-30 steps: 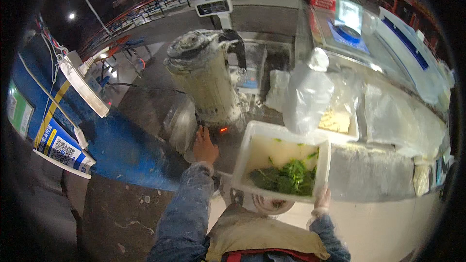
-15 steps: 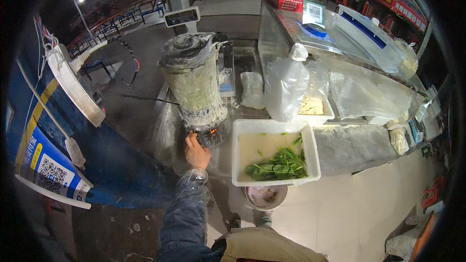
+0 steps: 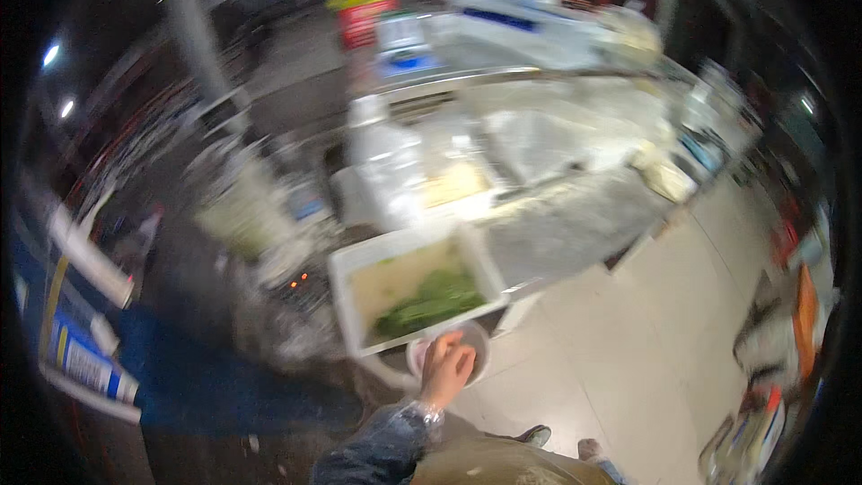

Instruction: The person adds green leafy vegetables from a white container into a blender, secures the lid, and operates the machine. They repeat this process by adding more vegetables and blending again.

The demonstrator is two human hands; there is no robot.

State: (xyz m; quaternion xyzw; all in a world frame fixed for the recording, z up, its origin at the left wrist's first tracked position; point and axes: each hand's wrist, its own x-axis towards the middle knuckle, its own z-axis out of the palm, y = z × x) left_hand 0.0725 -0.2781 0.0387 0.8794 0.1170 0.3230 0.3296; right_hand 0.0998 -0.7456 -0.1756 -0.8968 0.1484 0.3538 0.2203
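The picture is smeared by motion. My left hand (image 3: 446, 366) is in front of the near edge of a white plastic tub (image 3: 417, 241), above a round bowl or bucket (image 3: 480, 361) below it. Its fingers look bent, but blur hides whether they hold anything. Cloudy water and green leafy vegetables (image 3: 431, 303) fill the tub. To the left stands a blender (image 3: 238, 216) with a pale, smeared jug, small red lights glowing at its base. My right hand is out of view.
Plastic bags (image 3: 386, 162) and a white container of pale yellowish food (image 3: 453, 184) stand behind the tub. A grey worktop (image 3: 575, 224) runs to the right. Tiled floor (image 3: 575, 359) lies below, with assorted items at far right. A blue panel (image 3: 206, 377) is at lower left.
My left hand has left the blender's control panel and moved right and toward me, to the tub's near edge. The view has swung right, so the blender and tub sit farther left.
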